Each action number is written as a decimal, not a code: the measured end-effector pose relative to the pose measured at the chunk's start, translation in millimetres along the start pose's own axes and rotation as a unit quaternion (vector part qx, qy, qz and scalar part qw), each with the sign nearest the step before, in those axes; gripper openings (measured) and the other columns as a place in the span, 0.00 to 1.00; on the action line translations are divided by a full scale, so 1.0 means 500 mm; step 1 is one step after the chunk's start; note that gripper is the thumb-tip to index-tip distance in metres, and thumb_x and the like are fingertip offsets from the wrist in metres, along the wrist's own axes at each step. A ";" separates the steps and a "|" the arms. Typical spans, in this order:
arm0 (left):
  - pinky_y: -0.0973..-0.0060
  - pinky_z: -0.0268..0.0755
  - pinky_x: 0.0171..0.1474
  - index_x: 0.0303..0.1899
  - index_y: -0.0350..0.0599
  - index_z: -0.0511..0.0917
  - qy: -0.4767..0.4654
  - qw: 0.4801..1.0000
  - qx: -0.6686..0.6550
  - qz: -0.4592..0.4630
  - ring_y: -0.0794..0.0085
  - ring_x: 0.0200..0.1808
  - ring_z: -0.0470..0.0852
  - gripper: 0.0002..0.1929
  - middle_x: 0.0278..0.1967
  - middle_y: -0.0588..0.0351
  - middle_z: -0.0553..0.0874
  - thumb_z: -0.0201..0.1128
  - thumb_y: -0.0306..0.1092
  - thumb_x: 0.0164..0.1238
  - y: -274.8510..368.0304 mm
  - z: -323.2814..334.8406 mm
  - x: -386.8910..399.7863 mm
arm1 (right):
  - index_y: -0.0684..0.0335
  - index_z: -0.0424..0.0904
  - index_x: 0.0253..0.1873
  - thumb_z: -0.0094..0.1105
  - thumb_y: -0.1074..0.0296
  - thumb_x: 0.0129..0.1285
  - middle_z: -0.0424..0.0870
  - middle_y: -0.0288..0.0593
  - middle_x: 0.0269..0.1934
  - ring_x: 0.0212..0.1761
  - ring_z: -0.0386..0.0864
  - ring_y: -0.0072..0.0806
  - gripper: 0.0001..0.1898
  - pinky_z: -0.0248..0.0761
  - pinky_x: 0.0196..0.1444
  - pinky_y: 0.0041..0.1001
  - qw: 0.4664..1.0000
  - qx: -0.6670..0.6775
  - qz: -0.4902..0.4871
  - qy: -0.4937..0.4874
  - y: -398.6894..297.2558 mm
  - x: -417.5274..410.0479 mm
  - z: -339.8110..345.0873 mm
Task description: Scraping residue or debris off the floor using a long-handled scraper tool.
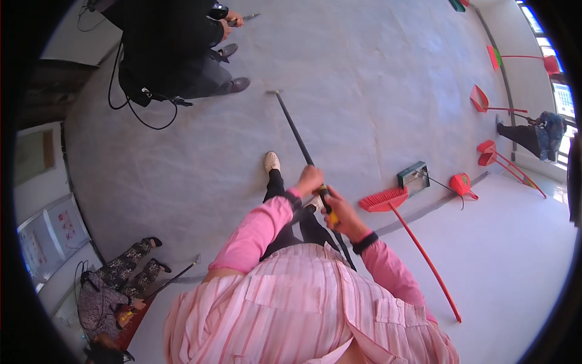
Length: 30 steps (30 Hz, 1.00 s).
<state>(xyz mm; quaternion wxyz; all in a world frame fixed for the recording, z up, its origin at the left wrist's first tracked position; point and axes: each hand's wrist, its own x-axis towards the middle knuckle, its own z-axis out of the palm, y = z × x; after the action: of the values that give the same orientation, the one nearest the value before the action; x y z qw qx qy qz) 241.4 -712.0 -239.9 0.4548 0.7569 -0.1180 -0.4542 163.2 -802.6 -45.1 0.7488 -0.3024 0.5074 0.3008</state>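
My left hand [310,179] is closed around the black pole of a long-handled floor scraper [294,129]. Closer to my body, my right hand [344,214] grips the same tool by its black and yellow handle. The pole slants forward and to the left, away from me. Its narrow scraper head [274,92] is at the grey concrete floor [327,68]; whether the blade touches cannot be made out. My light-coloured left shoe [272,161] stands left of the pole, and my hands partly cover the other shoe.
A red broom [423,255] leans against the white wall at right, beside a green dustpan [413,177] and a red dustpan [461,184]. Co-workers stand at upper left [168,50], lower left [102,295] and far right [548,132]. More red dustpans [479,99] are along the right wall.
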 end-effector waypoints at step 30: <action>0.68 0.74 0.16 0.18 0.26 0.74 0.018 0.960 -0.110 -0.258 0.58 0.14 0.81 0.20 0.14 0.42 0.77 0.50 0.37 0.61 0.124 0.095 -0.109 | 0.38 0.52 0.70 0.47 0.62 0.66 0.69 0.35 0.25 0.17 0.67 0.21 0.29 0.56 0.13 0.20 0.999 -0.035 0.006 0.032 0.059 -0.074 -0.091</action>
<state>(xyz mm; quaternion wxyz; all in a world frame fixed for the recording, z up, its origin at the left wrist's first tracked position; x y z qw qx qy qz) 187.7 -742.2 -167.3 0.4043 0.7150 0.1401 -0.5529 103.4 -823.7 -28.4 0.7193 -0.3344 0.5222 0.3130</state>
